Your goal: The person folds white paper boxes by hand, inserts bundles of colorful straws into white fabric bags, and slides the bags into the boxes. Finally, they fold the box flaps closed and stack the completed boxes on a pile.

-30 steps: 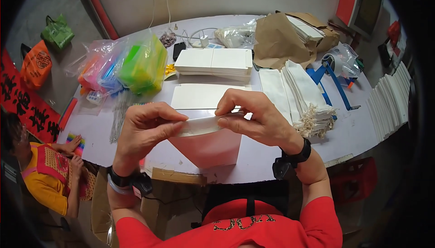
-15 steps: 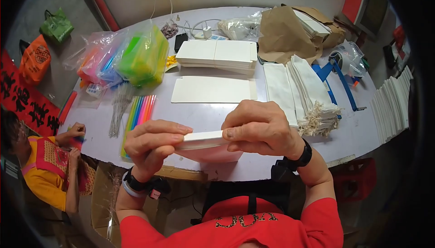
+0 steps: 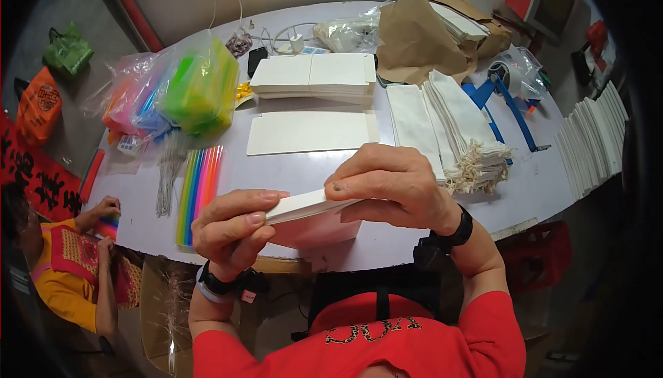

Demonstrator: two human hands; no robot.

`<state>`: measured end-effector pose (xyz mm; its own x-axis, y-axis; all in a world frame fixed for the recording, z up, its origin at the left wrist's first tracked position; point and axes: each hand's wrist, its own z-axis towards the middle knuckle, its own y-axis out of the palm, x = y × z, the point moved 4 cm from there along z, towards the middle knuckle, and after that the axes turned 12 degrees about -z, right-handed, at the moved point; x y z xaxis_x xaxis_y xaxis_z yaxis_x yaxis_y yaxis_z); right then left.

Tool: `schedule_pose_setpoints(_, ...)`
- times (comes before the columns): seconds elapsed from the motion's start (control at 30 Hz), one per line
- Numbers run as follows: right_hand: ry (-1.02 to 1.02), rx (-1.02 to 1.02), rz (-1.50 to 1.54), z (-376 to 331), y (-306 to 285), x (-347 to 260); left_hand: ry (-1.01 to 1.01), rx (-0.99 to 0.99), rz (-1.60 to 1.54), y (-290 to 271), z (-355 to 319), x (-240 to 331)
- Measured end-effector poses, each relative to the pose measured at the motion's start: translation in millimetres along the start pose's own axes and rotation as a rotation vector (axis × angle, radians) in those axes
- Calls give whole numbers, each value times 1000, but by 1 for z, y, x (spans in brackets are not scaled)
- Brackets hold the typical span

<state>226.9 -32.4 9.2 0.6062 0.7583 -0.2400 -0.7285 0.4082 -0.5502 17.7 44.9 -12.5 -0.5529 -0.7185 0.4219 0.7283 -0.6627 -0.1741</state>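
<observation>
In front of me, near the table's front edge, I hold a slim white cardboard box (image 3: pixel 311 229) on its edge. My left hand (image 3: pixel 236 229) grips its left end between thumb and fingers. At the upper right corner my right hand (image 3: pixel 390 183) is closed, thumb and fingers pinching the top edge. The box's narrow top side faces up, and its near face looks pinkish. Beyond it lies a flat white cardboard piece (image 3: pixel 307 133), with a stack of similar flat white boxes (image 3: pixel 311 74) behind. White cloth pouches (image 3: pixel 459 119) with frayed cord ends are piled to the right.
Coloured tubes (image 3: pixel 199 195) and thin wires (image 3: pixel 168 174) lie left, before plastic bags (image 3: pixel 197 95) of coloured material. Brown paper (image 3: pixel 421 43) and blue straps (image 3: pixel 507 112) are at the right. A co-worker (image 3: pixel 72 260) sits at the left, and white folded stacks (image 3: pixel 592 143) stand beyond the right edge.
The box's top edge has tilted, its right end now higher. My right hand has shifted slightly left and up along it. The whole view has shifted a little.
</observation>
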Motion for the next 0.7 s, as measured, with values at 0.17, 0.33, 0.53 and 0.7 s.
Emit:
schedule_pose_setpoints(0.17,43,4,22,-2,4,3,-46,-96,258,6,22,15)
schedule_pose_setpoints(0.33,258,157,297,-10,9,12,-79,-146,395,15,26,14)
schedule_pose_setpoints(0.53,110,42,105,-11,4,16,-16,-85,328,14,21,10)
schedule_pose_setpoints(0.7,55,67,81,-11,2,13,7,-31,367,20,18,10)
